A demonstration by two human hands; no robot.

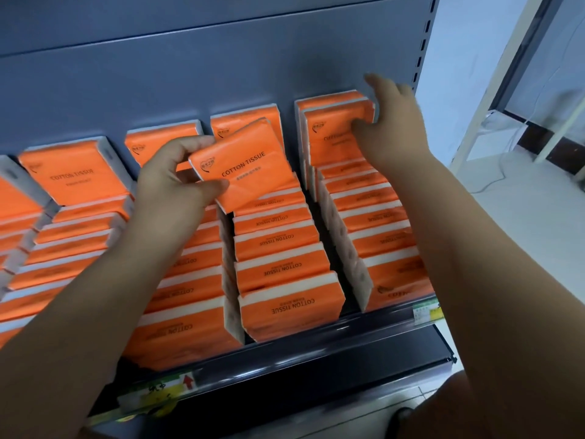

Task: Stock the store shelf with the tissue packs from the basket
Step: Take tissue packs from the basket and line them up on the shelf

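Orange tissue packs marked COTTON TISSUE fill the shelf (316, 346) in several rows running back to the grey rear panel. My left hand (177, 185) grips one orange tissue pack (243, 163) by its left end and holds it tilted above the middle row. My right hand (392, 122) rests on the upright pack (332, 131) at the back of the right-hand row, thumb on its face and fingers over its top right corner. The basket is out of view.
The grey back panel (221, 74) rises behind the rows. A slotted upright (424, 36) marks the shelf's right end. Price labels (158, 391) sit on the front rail. To the right lie a pale floor and a white frame (493, 90).
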